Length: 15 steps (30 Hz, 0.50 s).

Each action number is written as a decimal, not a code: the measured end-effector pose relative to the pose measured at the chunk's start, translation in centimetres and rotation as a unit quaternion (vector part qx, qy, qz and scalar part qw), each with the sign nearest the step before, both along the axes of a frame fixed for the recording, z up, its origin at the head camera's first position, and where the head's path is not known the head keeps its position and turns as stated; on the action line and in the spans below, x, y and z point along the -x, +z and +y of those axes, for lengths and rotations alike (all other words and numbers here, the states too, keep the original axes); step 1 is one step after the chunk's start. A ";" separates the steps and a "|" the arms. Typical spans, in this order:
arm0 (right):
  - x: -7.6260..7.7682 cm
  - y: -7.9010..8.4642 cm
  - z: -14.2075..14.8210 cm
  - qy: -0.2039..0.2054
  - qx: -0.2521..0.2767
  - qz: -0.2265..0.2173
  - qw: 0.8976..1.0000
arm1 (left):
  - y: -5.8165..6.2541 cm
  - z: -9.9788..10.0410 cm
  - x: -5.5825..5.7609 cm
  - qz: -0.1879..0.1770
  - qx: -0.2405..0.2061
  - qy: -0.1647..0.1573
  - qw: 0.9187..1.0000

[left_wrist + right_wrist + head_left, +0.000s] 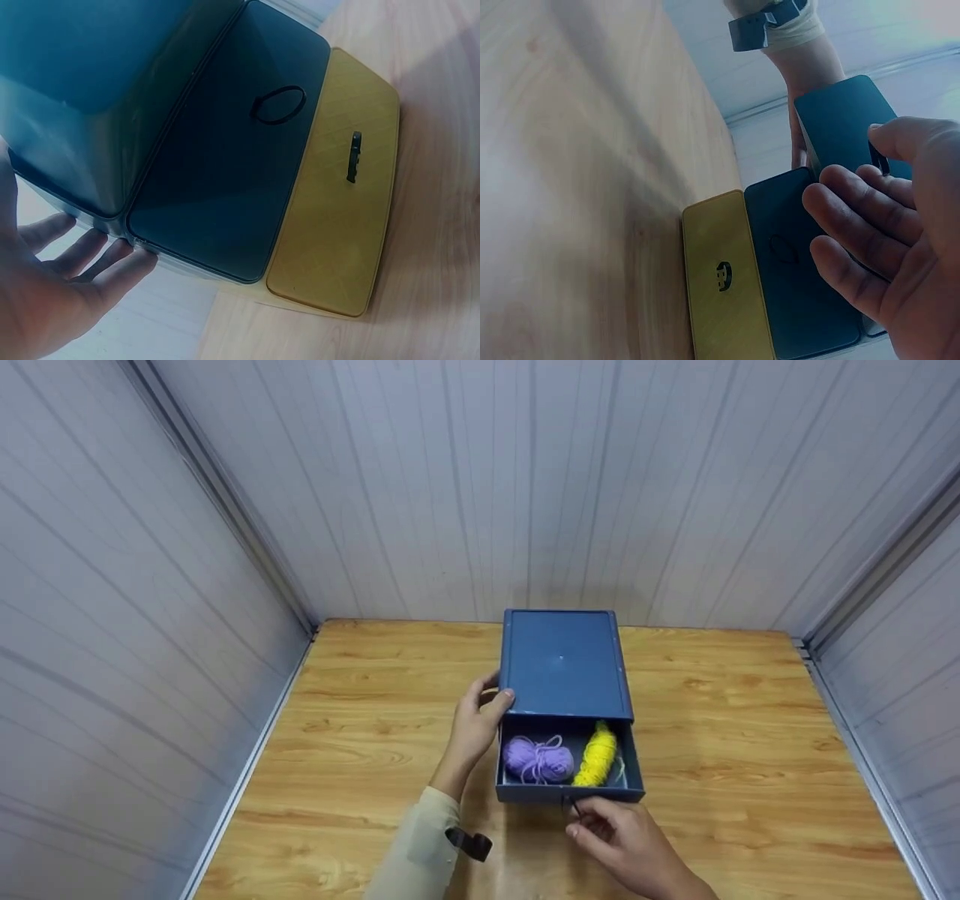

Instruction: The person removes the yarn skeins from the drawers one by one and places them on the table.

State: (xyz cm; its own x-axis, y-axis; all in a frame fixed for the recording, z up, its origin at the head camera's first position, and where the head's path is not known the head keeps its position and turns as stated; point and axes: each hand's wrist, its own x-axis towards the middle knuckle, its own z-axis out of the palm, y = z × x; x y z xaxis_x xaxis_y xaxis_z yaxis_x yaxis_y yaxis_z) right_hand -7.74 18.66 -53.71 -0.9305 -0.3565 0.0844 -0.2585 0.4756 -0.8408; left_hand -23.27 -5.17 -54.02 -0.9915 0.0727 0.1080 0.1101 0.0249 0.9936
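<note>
Drawer (pixel 534 793) juts lengthwise toward person, right grip (pixel 628 840) pinching loop (pixel 879 159), left grip (pixel 475 726) holding cabinet (pixel 564 667).

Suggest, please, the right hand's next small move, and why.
Perhaps the right hand should release the black loop: the top drawer stands open, the purple yarn and yellow yarn lie exposed, and the left hand rests against the blue cabinet.

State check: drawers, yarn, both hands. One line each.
Top drawer: pulled open
Middle drawer: shut
Bottom drawer: shut
Purple yarn: tied round its middle, in top drawer
Yellow yarn: wound long, in top drawer
Left hand: against cabinet
Right hand: holding top drawer's black pull
</note>
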 end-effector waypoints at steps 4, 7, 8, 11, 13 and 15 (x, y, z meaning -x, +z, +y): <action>-0.3 0.1 0.0 0.007 -0.006 0.003 1.000 | 0.1 0.1 -0.1 -0.003 -0.004 -0.002 1.000; -0.4 0.1 0.0 0.006 -0.011 0.005 1.000 | 0.2 0.1 -0.2 -0.008 -0.004 0.002 1.000; -0.4 0.1 0.0 0.004 -0.014 0.009 1.000 | 0.3 0.1 -0.2 -0.011 -0.003 0.002 1.000; -0.5 0.0 0.1 -0.001 -0.023 0.019 1.000 | 0.4 0.1 -0.1 -0.021 0.001 0.001 1.000; -0.5 0.0 0.1 -0.004 -0.032 0.029 0.999 | 0.4 0.1 0.0 -0.025 0.002 -0.001 1.000; -0.6 0.1 0.2 -0.006 -0.037 0.031 0.999 | 0.4 0.0 0.0 -0.027 0.004 -0.001 1.000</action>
State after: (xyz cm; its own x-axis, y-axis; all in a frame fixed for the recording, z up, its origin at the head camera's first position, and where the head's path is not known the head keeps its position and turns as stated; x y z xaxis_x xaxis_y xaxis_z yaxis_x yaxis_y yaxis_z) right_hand -7.11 18.87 -53.58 -0.9282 -0.3535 0.1159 -0.3034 0.5392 -0.7856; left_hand -23.27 -5.12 -53.66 -0.9957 0.0744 0.0544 0.0569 0.0324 0.9979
